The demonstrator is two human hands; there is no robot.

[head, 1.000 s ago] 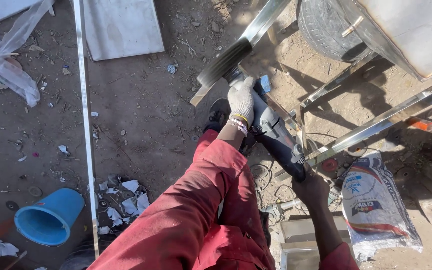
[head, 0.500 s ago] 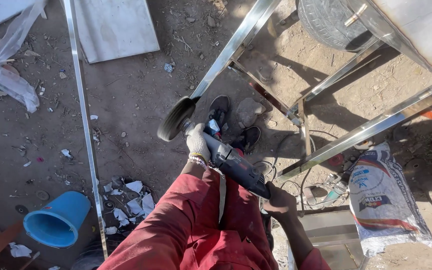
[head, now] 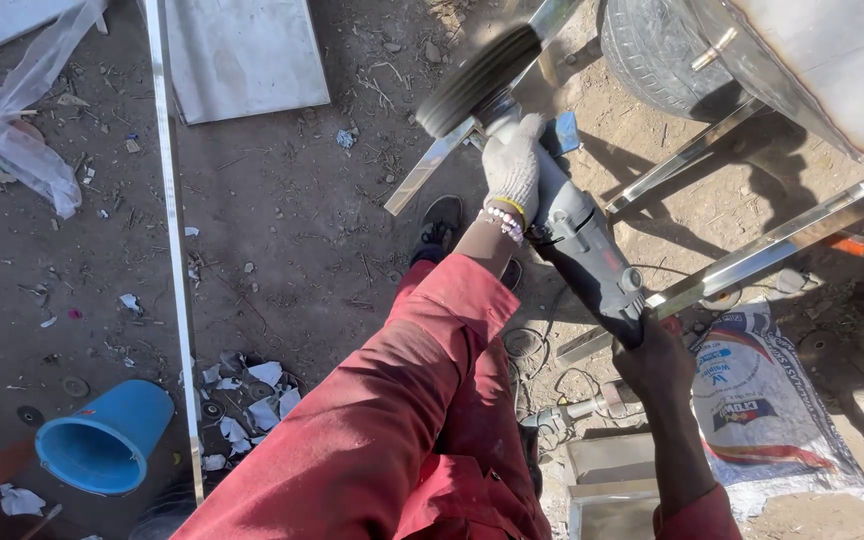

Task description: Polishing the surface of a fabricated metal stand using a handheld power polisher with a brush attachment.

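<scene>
Head view: grinder (head: 577, 240) lying across bar (head: 752, 262), disc (head: 479, 66) beyond it. Left hand (head: 514, 165), gloved, fingers wrapping front; right hand (head: 660, 360) fingers closing on rear. Probably heavy, rigid; gripping both ends is best.

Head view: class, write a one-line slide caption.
Both hands, gloved left and bare right, hold a grinder against a metal bar.

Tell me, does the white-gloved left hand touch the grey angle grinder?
Touching. The head view shows the white-gloved left hand wrapped around the front of the grey angle grinder, just behind its dark wheel.
</scene>
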